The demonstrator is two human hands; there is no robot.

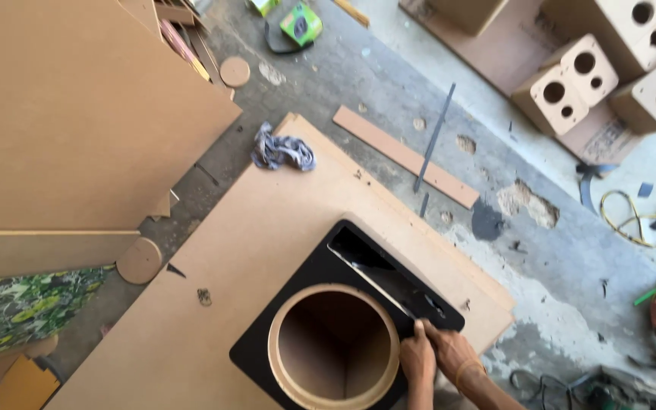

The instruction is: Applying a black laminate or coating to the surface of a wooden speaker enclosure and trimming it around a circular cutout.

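Speaker box (320,334) trimming under way: my left hand (417,358) and right hand (453,353) clamp a blade (370,277) along the slot; next, a steady pull.

A single head-worn camera is looking steeply down from standing height, taking in the fibreboard sheet (252,250) on the concrete floor (495,137) from fairly far.

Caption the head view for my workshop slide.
Both hands press a thin strip along the black speaker box beside its round opening.
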